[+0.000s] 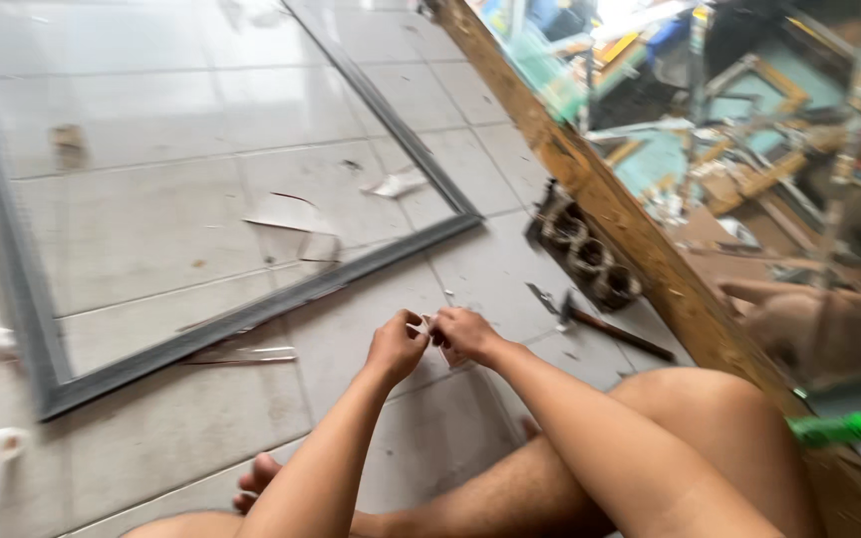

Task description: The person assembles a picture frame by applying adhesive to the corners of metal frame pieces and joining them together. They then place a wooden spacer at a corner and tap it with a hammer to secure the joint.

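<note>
I am sitting on the tiled floor (pixel 151 229) with my knees bent, and both my forearms reach forward from the lower edge of the view, meeting just ahead of my legs. My left hand (pixel 396 346) and right hand (pixel 465 334) are curled, fingertips pinched together on a small pale piece (pixel 419 325) between them. It is too small and blurred for me to tell which way its long axis runs.

Beyond my hands lies a grey frame (pixel 251 317), flat on the floor, its near rail running from lower left up to the right. Pale scraps (pixel 291 214) lie inside it. To my right a hammer (pixel 610 332) lies with its handle pointing right and towards me, beside a dark tray of round cups (pixel 590 257). A long wooden plank (pixel 640 249) slants across on the right, and a green bottle (pixel 834 428) lies near its lower end.
</note>
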